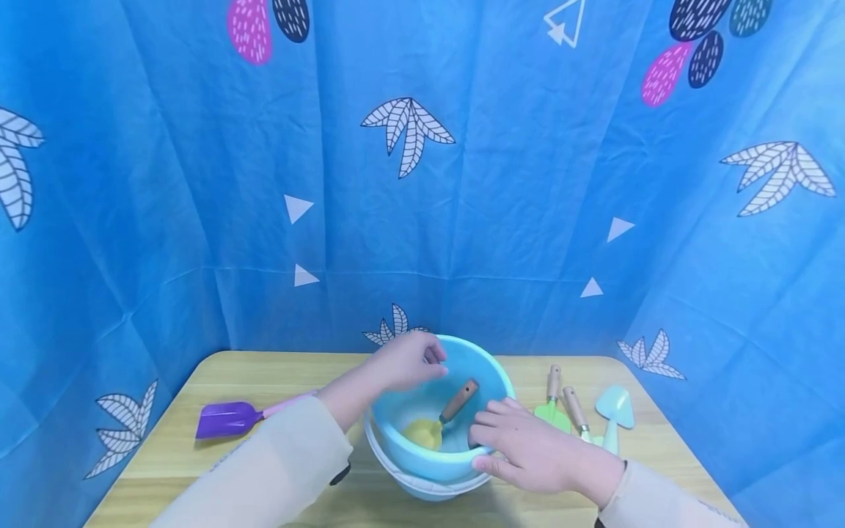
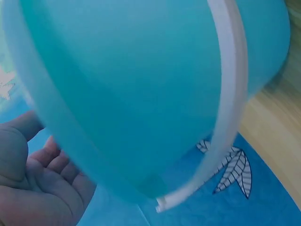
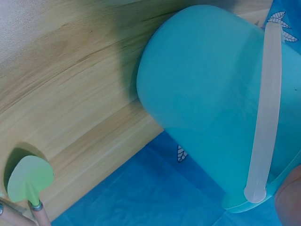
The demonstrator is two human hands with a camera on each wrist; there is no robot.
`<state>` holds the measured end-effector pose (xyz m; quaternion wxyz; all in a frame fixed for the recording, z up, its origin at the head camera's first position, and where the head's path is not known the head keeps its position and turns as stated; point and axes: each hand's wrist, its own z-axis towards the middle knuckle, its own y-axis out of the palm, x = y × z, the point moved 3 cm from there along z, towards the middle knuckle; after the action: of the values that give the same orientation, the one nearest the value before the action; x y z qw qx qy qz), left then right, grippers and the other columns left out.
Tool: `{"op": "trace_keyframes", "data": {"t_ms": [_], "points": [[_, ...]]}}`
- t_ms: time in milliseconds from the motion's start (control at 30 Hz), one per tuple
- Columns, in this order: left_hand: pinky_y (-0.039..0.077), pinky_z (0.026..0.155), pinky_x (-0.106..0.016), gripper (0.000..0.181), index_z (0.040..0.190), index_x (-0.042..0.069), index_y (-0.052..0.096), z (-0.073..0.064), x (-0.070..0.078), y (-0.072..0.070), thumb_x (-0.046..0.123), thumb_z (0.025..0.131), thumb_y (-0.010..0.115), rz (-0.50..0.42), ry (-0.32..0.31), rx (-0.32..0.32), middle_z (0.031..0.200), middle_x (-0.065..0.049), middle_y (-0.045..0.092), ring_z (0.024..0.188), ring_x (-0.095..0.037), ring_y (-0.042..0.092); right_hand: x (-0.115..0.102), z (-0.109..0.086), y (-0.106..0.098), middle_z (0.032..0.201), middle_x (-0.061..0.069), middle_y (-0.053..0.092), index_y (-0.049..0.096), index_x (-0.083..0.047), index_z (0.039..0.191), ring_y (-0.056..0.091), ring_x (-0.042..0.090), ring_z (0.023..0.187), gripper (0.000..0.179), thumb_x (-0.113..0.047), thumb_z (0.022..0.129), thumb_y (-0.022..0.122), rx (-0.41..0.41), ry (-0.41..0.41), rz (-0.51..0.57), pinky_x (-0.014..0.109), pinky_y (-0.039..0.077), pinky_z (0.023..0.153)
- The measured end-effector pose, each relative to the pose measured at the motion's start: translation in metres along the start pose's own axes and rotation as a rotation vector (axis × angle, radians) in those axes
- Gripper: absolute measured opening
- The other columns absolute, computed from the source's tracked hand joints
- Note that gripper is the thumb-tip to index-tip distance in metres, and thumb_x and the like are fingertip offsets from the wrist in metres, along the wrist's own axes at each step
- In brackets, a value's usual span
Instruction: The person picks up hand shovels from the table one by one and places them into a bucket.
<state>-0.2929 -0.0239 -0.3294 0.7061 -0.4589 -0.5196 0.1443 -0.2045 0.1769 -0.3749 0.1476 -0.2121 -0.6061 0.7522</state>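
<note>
A light-blue bucket [image 1: 425, 463] stands on the table, its white handle [image 3: 267, 117] hanging down along the outside. Inside it lies a small yellow shovel [image 1: 422, 434] with a wooden handle. My right hand [image 1: 528, 447] grips the bucket's right rim, with the fingers over the inside and the thumb outside. Over the left rim is my left hand [image 1: 408, 361], its fingers loosely bent and holding nothing. In the left wrist view the palm of this hand faces the camera beside the rim, and part of the fingers is hidden behind it.
On the left of the wooden table [image 1: 297, 370] lies a purple shovel [image 1: 227, 420], partly behind the left sleeve. To the right are a green shovel [image 1: 553, 416], a wooden-handled tool [image 1: 576, 408] and a mint-coloured spade [image 1: 615, 405]. Blue patterned cloth [image 1: 502, 220] surrounds the table.
</note>
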Motion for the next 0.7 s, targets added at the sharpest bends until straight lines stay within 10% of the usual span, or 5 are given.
{"op": "trace_keyframes", "data": {"t_ms": [700], "points": [[0.055, 0.086, -0.043, 0.018, 0.112, 0.015, 0.067, -0.053, -0.074, -0.051, 0.021, 0.096, 0.069, 0.029, -0.052, 0.342, 0.103, 0.001, 0.068, 0.097, -0.020, 0.064, -0.002, 0.000, -0.001, 0.092, -0.020, 0.046, 0.056, -0.031, 0.103, 0.037, 0.003, 0.088, 0.008, -0.032, 0.106, 0.048, 0.030, -0.029, 0.005, 0.024, 0.035, 0.080]]}}
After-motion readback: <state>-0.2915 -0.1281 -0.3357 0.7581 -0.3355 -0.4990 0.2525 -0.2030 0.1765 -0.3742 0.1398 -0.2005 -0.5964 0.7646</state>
